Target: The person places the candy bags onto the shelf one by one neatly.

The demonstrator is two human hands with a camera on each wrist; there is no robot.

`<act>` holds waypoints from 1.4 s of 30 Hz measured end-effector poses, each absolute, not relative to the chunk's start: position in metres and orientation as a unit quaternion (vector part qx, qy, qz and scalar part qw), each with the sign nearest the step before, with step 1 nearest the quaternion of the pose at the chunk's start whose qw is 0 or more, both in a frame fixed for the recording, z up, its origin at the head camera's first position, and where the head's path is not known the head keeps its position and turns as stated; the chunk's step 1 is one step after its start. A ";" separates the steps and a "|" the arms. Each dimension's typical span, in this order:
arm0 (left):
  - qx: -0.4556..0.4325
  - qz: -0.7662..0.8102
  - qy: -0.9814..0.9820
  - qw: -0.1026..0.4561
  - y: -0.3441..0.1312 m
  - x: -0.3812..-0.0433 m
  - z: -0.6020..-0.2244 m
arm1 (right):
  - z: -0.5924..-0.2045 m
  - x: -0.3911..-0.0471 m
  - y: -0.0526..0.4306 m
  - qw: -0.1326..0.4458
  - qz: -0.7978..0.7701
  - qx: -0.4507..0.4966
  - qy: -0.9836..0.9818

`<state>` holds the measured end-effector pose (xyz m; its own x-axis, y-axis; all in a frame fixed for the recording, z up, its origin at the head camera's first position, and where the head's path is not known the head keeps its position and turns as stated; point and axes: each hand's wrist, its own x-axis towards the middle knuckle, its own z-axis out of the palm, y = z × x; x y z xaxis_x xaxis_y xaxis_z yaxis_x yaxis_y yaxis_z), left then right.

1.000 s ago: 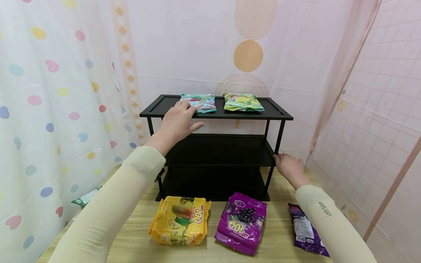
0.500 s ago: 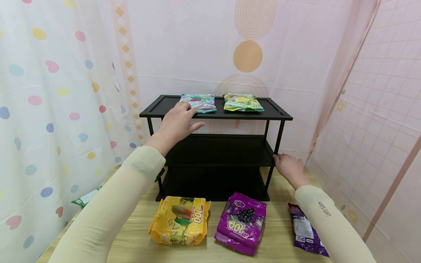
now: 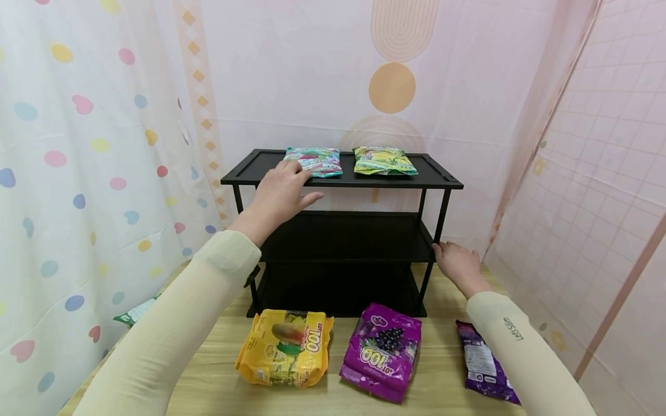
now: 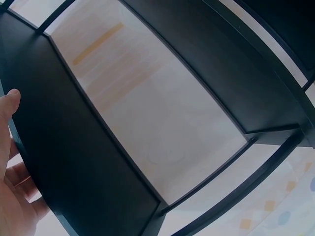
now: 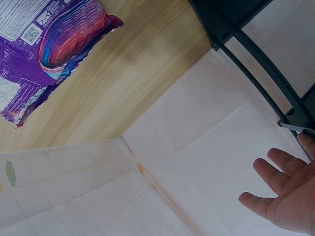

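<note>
A black three-tier shelf rack point(image 3: 343, 237) stands at the middle of the table. My left hand point(image 3: 281, 190) reaches up to the front edge of its top tier. The fingers lie over the edge by a blue candy packet point(image 3: 325, 163), and the thumb points out below it; whether the fingertips touch the packet is hidden. The left wrist view shows the same hand point(image 4: 17, 191) at the rack's edge. My right hand point(image 3: 458, 266) touches the rack's right front post near the middle tier. In the right wrist view, that hand point(image 5: 290, 191) has its fingers spread apart.
A yellow-green candy packet point(image 3: 385, 161) lies right on the top tier. In front stand a yellow mango candy bag point(image 3: 286, 349) and a purple grape candy bag point(image 3: 382, 352). Another purple packet point(image 3: 481, 364) lies beside the right forearm, a green one point(image 3: 136, 312) at the left edge.
</note>
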<state>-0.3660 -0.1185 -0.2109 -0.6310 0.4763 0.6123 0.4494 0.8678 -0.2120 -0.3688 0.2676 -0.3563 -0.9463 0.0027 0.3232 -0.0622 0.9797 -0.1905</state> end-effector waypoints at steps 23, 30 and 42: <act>-0.245 0.027 -0.896 0.369 -0.132 -0.355 -0.202 | -0.358 -0.368 0.269 0.172 0.094 0.020 -0.980; -0.246 0.020 -0.885 0.396 -0.141 -0.351 -0.202 | -0.358 -0.369 0.268 0.169 0.099 0.018 -0.980; -0.244 -0.019 -0.885 0.397 -0.162 -0.346 -0.196 | -0.358 -0.369 0.267 0.177 0.093 0.016 -0.980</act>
